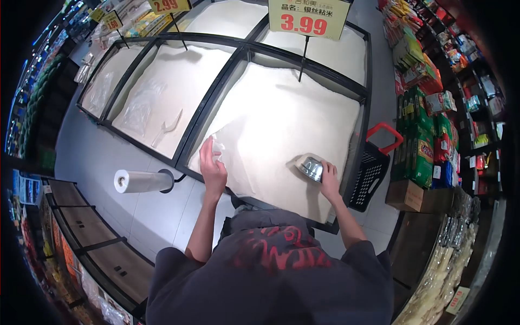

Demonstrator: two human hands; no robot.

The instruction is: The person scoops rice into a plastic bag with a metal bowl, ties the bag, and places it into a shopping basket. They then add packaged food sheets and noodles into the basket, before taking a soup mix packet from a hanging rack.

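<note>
White rice (281, 119) fills the front bin, which has a black frame. My right hand (329, 181) is closed on the edge of a shiny metal bowl (310, 168), which is tilted and low over the rice near the bin's right side. On the left, my left hand (213, 167) is closed on the top of a thin clear plastic bag (233, 160). The bag hangs over the rice at the near left corner; how full it is I cannot tell. A price sign (309, 20) reading 3.99 stands in the rice at the far side.
More rice bins (173, 76) adjoin to the left and behind, one with a scoop (167, 129) and loose plastic. A roll of bags (143, 181) juts out at the left. To the right are a black shopping basket (369, 176) with a red handle and stacked packages (414, 143).
</note>
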